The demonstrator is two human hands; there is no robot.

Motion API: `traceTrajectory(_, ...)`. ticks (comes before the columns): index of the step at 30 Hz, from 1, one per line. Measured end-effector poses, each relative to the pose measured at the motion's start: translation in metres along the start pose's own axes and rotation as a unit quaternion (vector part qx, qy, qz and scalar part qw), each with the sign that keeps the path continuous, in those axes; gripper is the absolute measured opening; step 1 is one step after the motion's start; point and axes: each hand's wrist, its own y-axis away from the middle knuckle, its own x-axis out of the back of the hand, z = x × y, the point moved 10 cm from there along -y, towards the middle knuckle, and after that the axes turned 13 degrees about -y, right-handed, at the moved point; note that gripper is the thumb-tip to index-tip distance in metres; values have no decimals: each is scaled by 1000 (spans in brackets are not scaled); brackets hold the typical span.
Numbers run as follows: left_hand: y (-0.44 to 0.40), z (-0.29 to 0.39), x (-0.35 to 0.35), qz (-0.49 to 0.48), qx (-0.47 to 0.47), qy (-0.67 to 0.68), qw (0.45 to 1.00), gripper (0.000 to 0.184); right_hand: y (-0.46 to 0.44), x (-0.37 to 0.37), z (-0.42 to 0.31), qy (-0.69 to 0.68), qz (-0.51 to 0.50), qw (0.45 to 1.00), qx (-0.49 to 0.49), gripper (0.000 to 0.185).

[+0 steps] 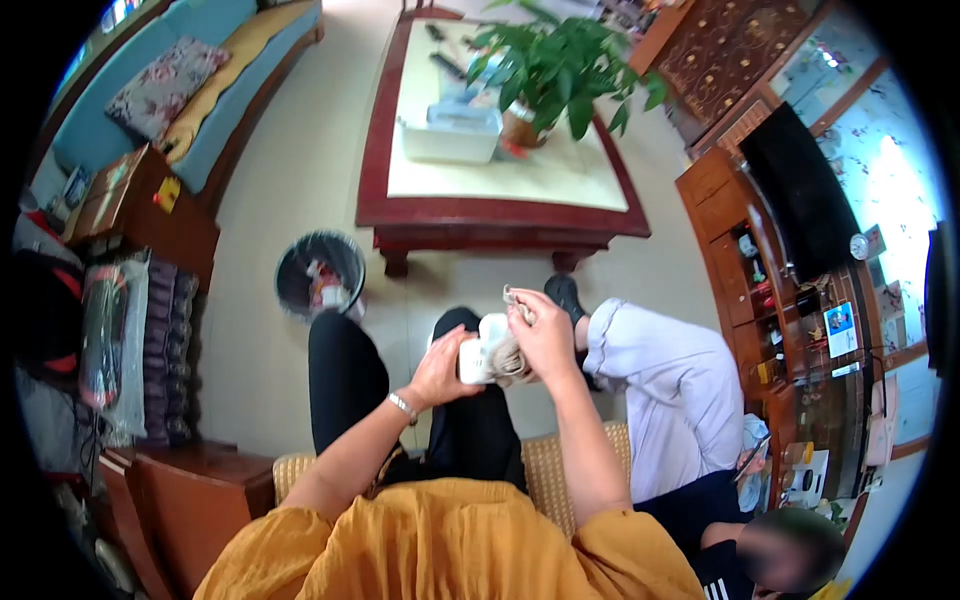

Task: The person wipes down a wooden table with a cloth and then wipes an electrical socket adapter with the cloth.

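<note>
Above my knees, my left hand (438, 370), with a bracelet at the wrist, is closed around the left side of a white device (478, 360) that looks like a power strip. A beige cord (510, 362) is bundled against its right side. My right hand (543, 335) is at the upper right of the device, with fingers pinched on part of the cord near a small light-coloured end piece (510, 294). Both hands are close together, with the device and cord between them.
Ahead stands a red-framed table (500, 215) with a plastic bin (450, 145) and a potted plant (555, 75). A trash bin (320, 275) is on the floor at the left. Another person (670, 390) in light trousers sits at my right, beside a wooden cabinet (725, 235).
</note>
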Motion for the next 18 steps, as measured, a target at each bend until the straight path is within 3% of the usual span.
traceTrajectory(3, -2, -1, -2, 13, -7, -10, 1000, 87, -11, 4, -21, -40, 61, 996, 60, 29)
traceTrajectory(4, -3, -3, -6, -54, 30, -26, 998, 89, -10, -4, -16, -37, 62, 995, 70, 33)
traceTrajectory(6, 2, -8, -7, -14, 31, -63, 997, 90, 0, -35, 17, -4, 6, 1000, 23, 43)
traceTrajectory(7, 2, -9, -9, -3, 12, -55, 998, 90, 11, -55, 37, 83, -36, 993, 69, 49)
traceTrajectory(8, 1, -10, -11, 5, -4, -47, 999, 90, 22, -66, 44, 161, -105, 981, 10, 49)
traceTrajectory(14, 1, -9, -7, -18, 23, -28, 999, 89, 31, -68, 35, 154, -68, 983, 71, 49)
traceTrajectory(18, -2, -2, -3, 1, -8, -24, 1000, 93, 18, -67, 49, 152, -65, 986, 12, 49)
